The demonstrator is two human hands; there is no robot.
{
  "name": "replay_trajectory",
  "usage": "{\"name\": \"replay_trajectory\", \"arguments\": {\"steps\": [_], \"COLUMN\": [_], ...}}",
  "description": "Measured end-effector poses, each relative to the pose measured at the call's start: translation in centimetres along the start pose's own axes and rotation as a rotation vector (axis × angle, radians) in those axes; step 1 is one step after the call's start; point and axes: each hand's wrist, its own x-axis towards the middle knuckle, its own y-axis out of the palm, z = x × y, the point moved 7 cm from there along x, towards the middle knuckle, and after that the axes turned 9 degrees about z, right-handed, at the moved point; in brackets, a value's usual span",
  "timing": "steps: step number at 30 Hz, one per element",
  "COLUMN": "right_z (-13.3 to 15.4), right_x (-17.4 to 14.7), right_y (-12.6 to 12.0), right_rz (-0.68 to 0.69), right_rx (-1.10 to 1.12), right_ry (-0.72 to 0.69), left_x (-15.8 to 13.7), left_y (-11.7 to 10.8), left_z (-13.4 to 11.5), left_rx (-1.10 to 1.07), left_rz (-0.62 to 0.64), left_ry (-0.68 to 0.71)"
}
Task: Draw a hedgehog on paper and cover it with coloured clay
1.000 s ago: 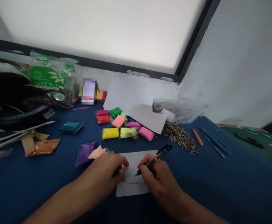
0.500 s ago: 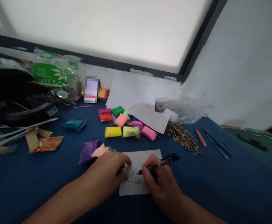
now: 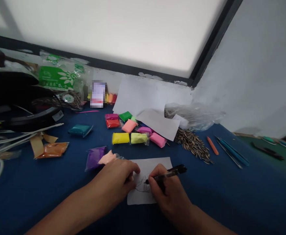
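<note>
A small white sheet of paper [image 3: 157,163] lies on the blue tabletop and bears a dark line sketch. My right hand [image 3: 168,191] grips a black pen [image 3: 172,172] with its tip at the sketch. On the sheet's left edge rests my left hand [image 3: 120,174], fingers bent downward and thumb apart, holding nothing; its inner fingers are partly hidden. Just beyond that hand are a peach piece of clay [image 3: 108,157] in clear wrap and a purple clay packet [image 3: 95,158].
Several clay packets, one yellow [image 3: 120,138], lie farther back near white sheets [image 3: 143,94]. To the right are a sunflower seed pile [image 3: 194,145], an orange stick [image 3: 212,146] and slim blue tools [image 3: 232,150]. White cables [image 3: 22,133] and an orange packet [image 3: 52,150] occupy the left.
The view has shifted slightly, so the tabletop things appear a little farther right. The pen's rear end has tipped slightly lower, with its tip still at the sketch. My left hand keeps its place on the paper.
</note>
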Motion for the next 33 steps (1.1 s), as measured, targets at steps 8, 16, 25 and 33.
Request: {"name": "replay_trajectory", "arguments": {"steps": [8,16,25,33], "right_z": [-0.08,-0.08,-0.24,-0.23], "right_x": [-0.16,0.0,-0.07,-0.03], "right_y": [0.23,0.26,0.33,0.34], "right_rz": [0.01,0.018,0.02,0.014], "right_rx": [-0.051,-0.065,-0.07,-0.043], "right_ry": [-0.008,-0.011,0.011,-0.009], "left_x": [-0.15,-0.22,-0.02,0.02], "left_y": [-0.01,0.0,-0.19,-0.09], "left_z": [-0.34,-0.39,-0.65,-0.52], "left_rx": [0.015,0.023,0.025,0.019], "left_rz": [0.012,0.015,0.022,0.018], "left_ry": [0.053,0.058,0.055,0.068]}}
